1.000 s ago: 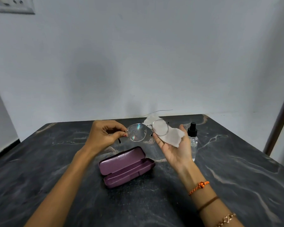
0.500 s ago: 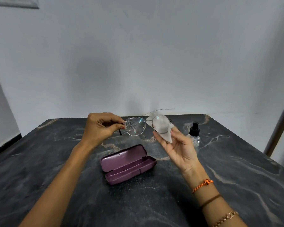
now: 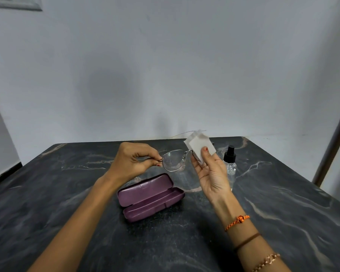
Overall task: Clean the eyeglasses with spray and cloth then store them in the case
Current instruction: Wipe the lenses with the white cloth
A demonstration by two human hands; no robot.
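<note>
Thin metal-framed eyeglasses (image 3: pixel 173 160) hang in the air above the table, with droplets on the left lens. My left hand (image 3: pixel 134 161) pinches the frame at its left hinge. My right hand (image 3: pixel 210 173) holds a folded white cloth (image 3: pixel 199 145) wrapped over the right lens, thumb on the near side of the cloth. That lens is hidden by the cloth. A purple glasses case (image 3: pixel 150 197) lies open on the table below the glasses. A small clear spray bottle (image 3: pixel 230 161) with a black nozzle stands just right of my right hand.
The dark marble table (image 3: pixel 67 213) runs to a pale wall at the back. A brown door frame (image 3: pixel 334 150) stands at the right edge. A wall socket (image 3: pixel 16 2) sits at the top left.
The cloth, first lying flat in my right palm behind the lens, is now folded over the right lens and pinched by thumb and fingers. The left hand keeps its hold.
</note>
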